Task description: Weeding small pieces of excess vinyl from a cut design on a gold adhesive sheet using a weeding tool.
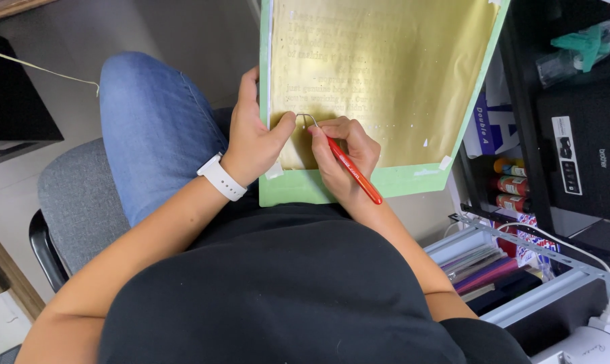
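Head view, looking straight down, shows me a light green rectangular cutting mat [359, 185] propped on the lap, its near edge against the black shirt [284, 283], with a sheet of gold vinyl film [399, 81] stuck over most of it and faint cut lettering across the upper part. My right hand [345, 158] pinches a red-handled weeding tool with a thin hooked metal tip [352, 172] between thumb and the first fingers, pen-style, the other fingers curled under; the hook [306, 120] sits on the gold film near its lower left area, just beside the left thumb. My left hand [251, 138] grips the left edge of the mat — fingers wrapped behind the board where I cannot see them, thumb pressed flat on the gold sheet, pointing towards the hook. A white smartwatch [222, 176] is on the left wrist. Small white tape pieces [445, 162] hold the film's lower corners to the mat. Below the left arm I see the blue denim leg [153, 128] and a grey fabric chair seat [82, 202]. To the right stands a black shelf unit [574, 135] with small paint bottles [510, 183], and lower down an open drawer of coloured sheets [483, 266] — well apart from both hands.
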